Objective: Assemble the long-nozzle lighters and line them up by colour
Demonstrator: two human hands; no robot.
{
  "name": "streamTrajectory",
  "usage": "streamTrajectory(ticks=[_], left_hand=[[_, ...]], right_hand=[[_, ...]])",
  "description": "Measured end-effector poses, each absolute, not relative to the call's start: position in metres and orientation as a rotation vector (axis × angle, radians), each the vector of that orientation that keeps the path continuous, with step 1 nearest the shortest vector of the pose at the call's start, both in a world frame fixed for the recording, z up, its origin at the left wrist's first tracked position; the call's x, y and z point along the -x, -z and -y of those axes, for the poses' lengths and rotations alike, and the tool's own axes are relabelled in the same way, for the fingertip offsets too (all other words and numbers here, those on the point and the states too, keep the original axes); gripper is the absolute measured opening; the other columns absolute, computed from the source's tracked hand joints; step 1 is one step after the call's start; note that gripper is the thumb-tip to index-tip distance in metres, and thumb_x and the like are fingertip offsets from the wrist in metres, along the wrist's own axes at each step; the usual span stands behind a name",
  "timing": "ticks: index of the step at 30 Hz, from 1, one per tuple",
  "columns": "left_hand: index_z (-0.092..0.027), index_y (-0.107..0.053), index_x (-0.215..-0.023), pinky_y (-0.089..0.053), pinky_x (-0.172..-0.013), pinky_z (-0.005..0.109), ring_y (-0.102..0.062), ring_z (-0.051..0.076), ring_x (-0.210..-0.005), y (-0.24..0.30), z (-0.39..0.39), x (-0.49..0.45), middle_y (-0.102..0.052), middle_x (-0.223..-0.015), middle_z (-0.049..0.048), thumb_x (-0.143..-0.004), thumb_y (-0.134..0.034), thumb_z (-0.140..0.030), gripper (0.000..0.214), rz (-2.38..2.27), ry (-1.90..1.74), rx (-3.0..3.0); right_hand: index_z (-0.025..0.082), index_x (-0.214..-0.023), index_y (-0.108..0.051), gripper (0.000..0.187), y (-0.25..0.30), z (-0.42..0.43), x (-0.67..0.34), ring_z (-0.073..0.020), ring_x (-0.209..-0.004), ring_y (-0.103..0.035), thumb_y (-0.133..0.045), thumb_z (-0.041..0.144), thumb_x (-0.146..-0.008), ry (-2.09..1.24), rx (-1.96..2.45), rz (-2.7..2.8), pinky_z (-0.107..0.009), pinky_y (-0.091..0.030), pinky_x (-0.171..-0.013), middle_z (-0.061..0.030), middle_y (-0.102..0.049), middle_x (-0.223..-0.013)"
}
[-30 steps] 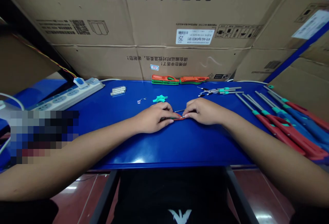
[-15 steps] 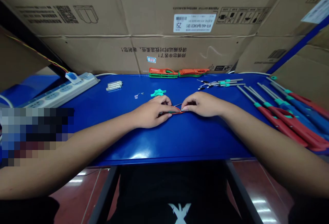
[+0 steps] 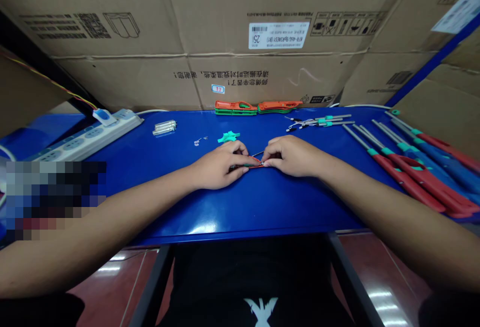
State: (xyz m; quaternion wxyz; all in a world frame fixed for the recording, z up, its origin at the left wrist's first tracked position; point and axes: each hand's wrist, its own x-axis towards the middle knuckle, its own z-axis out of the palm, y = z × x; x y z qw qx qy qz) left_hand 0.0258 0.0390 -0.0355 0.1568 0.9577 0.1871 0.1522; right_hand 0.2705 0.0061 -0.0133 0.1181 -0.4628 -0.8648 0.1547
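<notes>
My left hand and my right hand meet at the middle of the blue table. Both are closed on a small orange and green lighter part that lies flat between them. A thin wire pokes out between the fingertips. Most of the part is hidden under my fingers. A green star-shaped plastic piece lies just beyond my left hand.
Orange and green shells are stacked at the back by the cardboard boxes. Finished long lighters lie in a row on the right. Metal tubes with wires, small clear tubes and a power strip lie further back.
My right hand has slid slightly left, closer to my left hand. The view has shifted a little downward. The part stays on the table.
</notes>
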Motion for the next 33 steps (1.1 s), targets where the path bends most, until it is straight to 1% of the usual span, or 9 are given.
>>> streamTrajectory(ticks=[6,9,12,16,19,23,26,29,33], left_hand=[[-0.029,-0.067,-0.131,-0.048,-0.098,0.042,-0.055,0.023,-0.108,0.034,-0.037,-0.026,-0.057,-0.116,0.0096,-0.097,-0.051,-0.026,0.037,-0.561,-0.441,-2.767],[-0.031,-0.066,-0.131,-0.047,-0.097,0.042,-0.055,0.023,-0.108,0.033,-0.037,-0.025,-0.056,-0.117,0.0093,-0.097,-0.051,-0.026,0.037,-0.562,-0.439,-2.765],[-0.031,-0.066,-0.131,-0.048,-0.096,0.042,-0.056,0.023,-0.107,0.033,-0.036,-0.024,-0.057,-0.116,0.0090,-0.098,-0.051,-0.027,0.037,-0.562,-0.434,-2.764],[-0.030,-0.062,-0.135,-0.049,-0.095,0.043,-0.057,0.023,-0.106,0.034,-0.036,-0.024,-0.059,-0.119,0.0094,-0.099,-0.050,-0.032,0.039,-0.570,-0.430,-2.763],[-0.027,-0.059,-0.139,-0.048,-0.099,0.046,-0.057,0.026,-0.112,0.032,-0.035,-0.023,-0.059,-0.125,0.0111,-0.098,-0.051,-0.046,0.045,-0.591,-0.442,-2.751],[-0.023,-0.055,-0.140,-0.042,-0.107,0.052,-0.048,0.030,-0.128,0.024,-0.032,-0.019,-0.051,-0.138,0.0150,-0.102,-0.035,-0.054,0.053,-0.622,-0.643,-2.760],[-0.024,-0.053,-0.141,-0.039,-0.110,0.052,-0.044,0.030,-0.133,0.016,-0.032,-0.012,-0.049,-0.142,0.0146,-0.104,-0.028,-0.053,0.053,-0.679,-0.820,-2.785],[-0.024,-0.051,-0.141,-0.039,-0.110,0.052,-0.045,0.031,-0.132,0.008,-0.032,-0.006,-0.051,-0.142,0.0138,-0.101,-0.042,-0.050,0.049,-0.852,-0.967,-2.852],[-0.019,-0.048,-0.145,-0.039,-0.109,0.052,-0.046,0.034,-0.131,-0.003,-0.031,-0.003,-0.051,-0.144,0.0161,-0.094,-0.059,-0.045,0.058,-1.042,-1.098,-2.991]], right_hand=[[0.022,-0.098,-0.079,0.020,-0.002,-0.023,-0.288,-0.0175,-0.082,-0.067,-0.068,0.034,-0.087,-0.480,1.294,2.544,-0.028,-0.048,-0.074,-0.0043,-0.076,-0.093],[0.023,-0.103,-0.078,0.027,-0.016,-0.061,-0.320,-0.0213,-0.091,-0.068,-0.056,0.035,-0.093,-0.109,1.644,2.272,-0.031,-0.049,-0.080,-0.0061,-0.077,-0.102],[0.022,-0.111,-0.078,0.031,-0.021,-0.105,-0.355,-0.0249,-0.094,-0.068,-0.061,0.035,-0.089,0.101,2.013,2.147,-0.033,-0.049,-0.078,-0.0086,-0.077,-0.105],[0.023,-0.112,-0.078,0.037,-0.009,-0.138,-0.374,-0.0244,-0.091,-0.068,-0.071,0.040,-0.081,0.064,2.045,2.200,-0.032,-0.050,-0.075,-0.0078,-0.077,-0.104],[0.024,-0.108,-0.080,0.034,0.001,-0.146,-0.372,-0.0237,-0.087,-0.068,-0.073,0.039,-0.078,0.089,2.057,2.187,-0.032,-0.050,-0.073,-0.0076,-0.078,-0.100],[0.022,-0.101,-0.082,0.027,0.003,-0.147,-0.369,-0.0226,-0.082,-0.066,-0.069,0.036,-0.081,0.136,2.011,2.151,-0.033,-0.051,-0.073,-0.0082,-0.076,-0.094],[0.020,-0.107,-0.080,0.033,-0.006,-0.141,-0.369,-0.0259,-0.097,-0.065,-0.062,0.038,-0.087,0.217,1.925,2.106,-0.037,-0.052,-0.085,-0.0119,-0.072,-0.107],[0.019,-0.115,-0.077,0.036,-0.023,-0.121,-0.356,-0.0305,-0.113,-0.060,-0.053,0.036,-0.094,0.351,1.717,2.003,-0.044,-0.048,-0.097,-0.0140,-0.070,-0.118],[0.021,-0.109,-0.078,0.032,-0.040,-0.068,-0.304,-0.0283,-0.098,-0.067,-0.053,0.032,-0.094,0.230,1.486,2.090,-0.043,-0.050,-0.089,-0.0105,-0.075,-0.104]])
